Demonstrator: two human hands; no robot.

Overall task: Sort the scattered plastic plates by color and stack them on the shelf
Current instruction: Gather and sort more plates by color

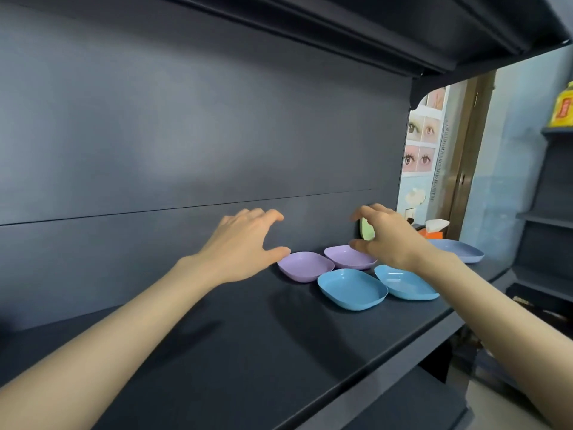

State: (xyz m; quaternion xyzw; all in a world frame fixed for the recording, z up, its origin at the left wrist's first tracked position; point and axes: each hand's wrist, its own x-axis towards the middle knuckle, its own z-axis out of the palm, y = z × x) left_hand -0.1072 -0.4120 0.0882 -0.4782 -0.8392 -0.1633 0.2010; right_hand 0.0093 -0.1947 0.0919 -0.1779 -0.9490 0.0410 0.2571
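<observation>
— Okay, hands first?
— Left hand (245, 243) hovered at frame centre over the dark shelf (217, 336). Its fingers were spread apart and loosely bent, holding nothing. The thumb tip was just beside the rim of the left purple plate (305, 265).
— Right one?
— Right hand (390, 240) was right of centre, above the right purple plate (350, 257), thumb and forefinger apart. A green plate (367, 229) stood on edge in that gap, close to the back panel (186, 135). Couldn't tell whether the hand gripped it or just covered it.
— Other plates?
— The purple pair lay side by side, very close together. Lower in the frame sat the left blue plate (352, 288) and the right blue plate (406, 282), the latter partly under the right wrist. A larger pale blue plate (462, 249) lay further right, at the shelf's end. Each lay flat and single on the shelf.
— Background?
— Orange tissue box (432, 234) and an eye poster (421, 141), right side of the frame.
</observation>
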